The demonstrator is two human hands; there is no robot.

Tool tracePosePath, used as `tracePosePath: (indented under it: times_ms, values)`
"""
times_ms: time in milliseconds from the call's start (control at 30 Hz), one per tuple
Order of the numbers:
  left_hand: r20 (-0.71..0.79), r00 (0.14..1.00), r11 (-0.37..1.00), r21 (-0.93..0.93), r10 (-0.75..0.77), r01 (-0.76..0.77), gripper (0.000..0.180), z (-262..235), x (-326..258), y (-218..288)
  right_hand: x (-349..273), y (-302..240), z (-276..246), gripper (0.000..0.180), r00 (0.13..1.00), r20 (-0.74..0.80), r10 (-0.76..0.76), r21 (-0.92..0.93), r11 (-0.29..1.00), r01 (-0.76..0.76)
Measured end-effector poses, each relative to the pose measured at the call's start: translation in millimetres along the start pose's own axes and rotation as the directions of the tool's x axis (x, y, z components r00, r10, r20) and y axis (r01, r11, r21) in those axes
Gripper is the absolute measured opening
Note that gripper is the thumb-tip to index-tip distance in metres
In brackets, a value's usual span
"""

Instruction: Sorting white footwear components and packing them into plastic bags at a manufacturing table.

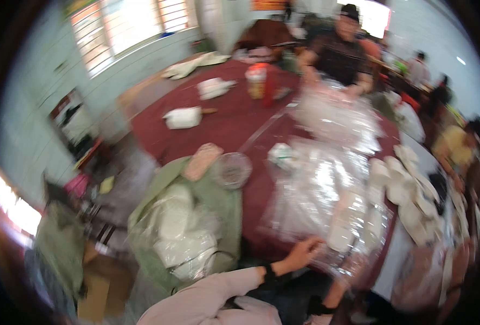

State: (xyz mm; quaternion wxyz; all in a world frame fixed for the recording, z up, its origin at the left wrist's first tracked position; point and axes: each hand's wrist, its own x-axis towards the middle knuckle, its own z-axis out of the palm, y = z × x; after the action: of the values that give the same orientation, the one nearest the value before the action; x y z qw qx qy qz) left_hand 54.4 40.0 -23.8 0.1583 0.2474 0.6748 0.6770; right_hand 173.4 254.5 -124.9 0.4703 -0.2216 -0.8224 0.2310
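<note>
A clear plastic bag [370,238] with long white soft items [345,222] in it lies at the table's near right edge. My left hand [305,252] is at the bag's near left side, its bent fingers closed on the plastic. Close by on the right is my right hand [352,266], partly behind shiny plastic at the bag's near end. Motion blur and glare hide how its fingers lie. Under and beyond the bag spreads a stack of flat clear bags [310,184]. A small white roundish thing [282,155] sits at the stack's far left corner.
The round table has a dark red cloth [169,130]. Long white items [410,200] are heaped at right. On the left, green cloth [142,222] carries plastic-wrapped white pieces [177,219], near a round clear container [232,170]. Across the table, a person [340,54] handles more clear bags [337,116].
</note>
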Motion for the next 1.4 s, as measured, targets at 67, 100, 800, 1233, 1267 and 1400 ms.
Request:
tracePosePath:
  times_ms: [67,100,800,1233,1267,1400]
  values:
    - [-0.005,1.0,0.998,-0.053,0.016,-0.016,0.024,4,-3,16,13,-23,-9,0.039,0.988,0.043,-0.147,-0.037,0.988,0.149]
    - [-0.032,0.999,0.999,-0.053,0.004,-0.006,0.024,6,-4,16,23,-38,-21,0.04,0.926,0.186,-0.329,-0.236,0.9,0.367]
    - [0.106,0.789,0.78,0.116,0.605,-0.614,0.017,-29,-40,132,88,-243,-64,0.068,0.969,0.155,-0.191,0.053,0.981,0.185]
    - [-0.608,0.759,-0.114,0.758,0.235,0.642,0.062,-313,-155,114,67,-243,-45,0.054,0.939,0.283,-0.197,0.372,0.925,0.082]
    - [-0.689,0.684,-0.128,0.676,0.24,0.726,0.068,-327,-170,119,66,-239,-47,0.053,0.936,0.292,-0.197,0.382,0.921,0.075]
    - [-0.865,0.472,-0.196,0.44,0.171,0.876,0.088,-346,-227,123,56,-237,-42,0.049,0.923,0.327,-0.204,0.459,0.888,0.033]
